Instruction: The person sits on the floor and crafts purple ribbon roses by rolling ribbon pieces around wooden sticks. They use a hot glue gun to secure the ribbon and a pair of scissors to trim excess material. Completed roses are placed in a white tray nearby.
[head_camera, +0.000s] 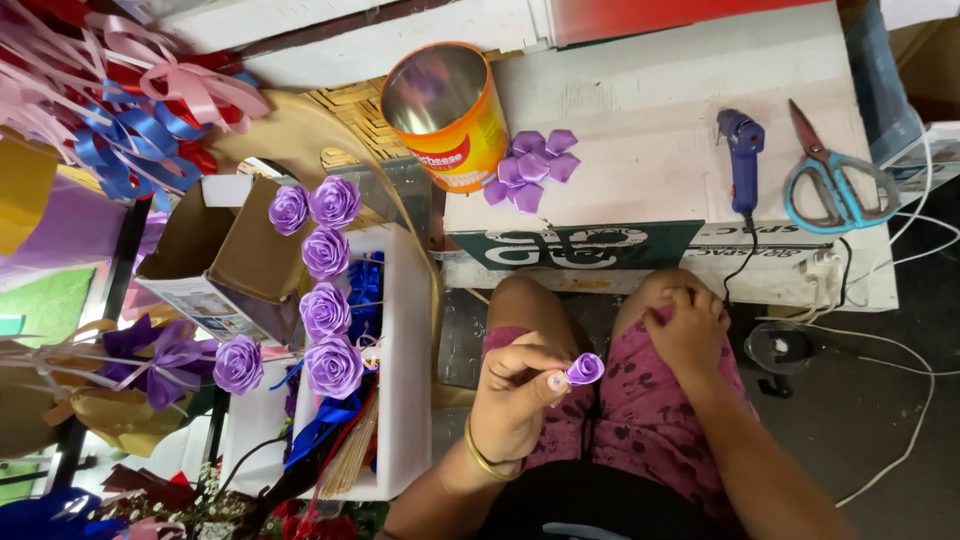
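Mid-roll: left hand (515, 395) grip pinching small rolled purple ribbon bud (585, 369), frame centre; right hand (690, 325) resting closed, empty, on knee. Next, likely another petal wrap.

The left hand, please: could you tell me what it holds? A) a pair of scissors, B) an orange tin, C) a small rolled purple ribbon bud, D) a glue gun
C: the left hand pinches a small rolled purple ribbon bud at its fingertips, while the scissors, glue gun and orange tin lie apart on the white table.
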